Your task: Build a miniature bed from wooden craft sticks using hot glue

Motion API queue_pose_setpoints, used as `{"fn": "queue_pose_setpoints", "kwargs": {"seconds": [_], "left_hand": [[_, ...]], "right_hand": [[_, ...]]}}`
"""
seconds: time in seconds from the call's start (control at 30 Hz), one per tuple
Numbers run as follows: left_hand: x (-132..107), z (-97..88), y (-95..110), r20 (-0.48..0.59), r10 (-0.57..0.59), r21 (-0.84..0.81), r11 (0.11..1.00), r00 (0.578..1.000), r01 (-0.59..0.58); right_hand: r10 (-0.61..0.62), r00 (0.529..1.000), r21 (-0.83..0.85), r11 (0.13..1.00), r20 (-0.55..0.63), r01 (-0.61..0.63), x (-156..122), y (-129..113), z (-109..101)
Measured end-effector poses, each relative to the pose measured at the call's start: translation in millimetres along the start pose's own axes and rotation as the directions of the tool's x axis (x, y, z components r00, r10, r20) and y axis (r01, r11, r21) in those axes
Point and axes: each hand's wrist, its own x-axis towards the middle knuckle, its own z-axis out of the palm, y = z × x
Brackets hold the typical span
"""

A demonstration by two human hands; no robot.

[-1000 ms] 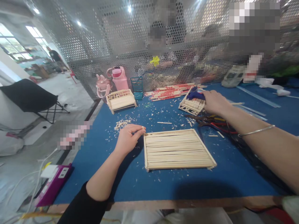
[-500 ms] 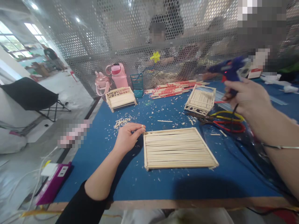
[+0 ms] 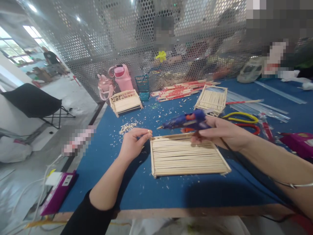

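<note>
A flat panel of pale wooden sticks [image 3: 186, 158], edged by a stick frame, lies on the blue table. My left hand [image 3: 134, 143] rests at its far left corner, thumb and forefinger pinched on a small stick piece [image 3: 149, 131]. My right hand [image 3: 220, 132] grips a blue hot glue gun [image 3: 187, 120] above the panel's far edge. The gun's nozzle points left, toward my left hand, with a gap between them. Its dark cord trails under my right forearm.
Behind stand a small stick bed [image 3: 126, 102], another stick model [image 3: 212, 98] and a pile of red-and-pale sticks [image 3: 181, 90]. Yellow-handled scissors [image 3: 241, 117] and clear glue sticks [image 3: 259, 106] lie right. A purple power strip [image 3: 57, 192] sits at the left edge; a perforated metal screen [image 3: 127, 36] closes the back.
My right hand has brought the glue gun leftward and down, from the far right to above the panel. My left hand has stayed at the corner.
</note>
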Motion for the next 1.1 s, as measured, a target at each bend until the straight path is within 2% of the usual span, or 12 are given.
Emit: {"fn": "queue_pose_setpoints", "kwargs": {"seconds": [0.1, 0.33, 0.43, 0.53, 0.6, 0.73, 0.93, 1.1], "left_hand": [[-0.1, 0.1, -0.4, 0.007, 0.008, 0.001, 1.000, 1.000, -0.008], [-0.1, -0.1, -0.5, 0.001, 0.012, 0.015, 1.000, 1.000, -0.012], [0.2, -0.1, -0.6, 0.000, 0.018, 0.015, 1.000, 1.000, -0.018], [0.6, -0.2, -0.3, 0.005, 0.022, 0.006, 1.000, 1.000, -0.022], [0.7, -0.2, 0.3, 0.006, 0.017, 0.004, 1.000, 1.000, -0.017], [0.6, -0.3, 0.8, 0.011, 0.002, 0.007, 1.000, 1.000, -0.002], [0.2, -0.2, -0.2, 0.008, -0.012, 0.010, 1.000, 1.000, 0.012], [0.4, -0.3, -0.3, 0.016, -0.015, 0.011, 1.000, 1.000, 0.015]], "right_hand": [[-0.057, 0.993, 0.095, 0.993, -0.100, 0.066, -7.6, -6.0, -1.1], [-0.067, 0.986, -0.058, 0.997, -0.155, 0.058, -2.8, -5.1, -3.7], [-0.003, 0.995, -0.175, 0.984, -0.103, -0.015, -0.2, 0.2, -1.4], [0.055, 0.998, -0.321, 0.946, 0.004, -0.051, -2.7, 2.6, 3.1], [0.087, 0.993, -0.357, 0.932, 0.078, -0.054, -4.1, 1.9, 7.0], [0.097, 0.983, -0.295, 0.954, 0.155, -0.047, -1.2, -2.5, 18.6], [0.115, 0.990, -0.145, 0.984, 0.080, -0.102, 4.6, -5.5, 38.7], [0.151, 0.988, -0.101, 0.984, 0.038, -0.147, 4.2, -3.6, 43.6]]}}
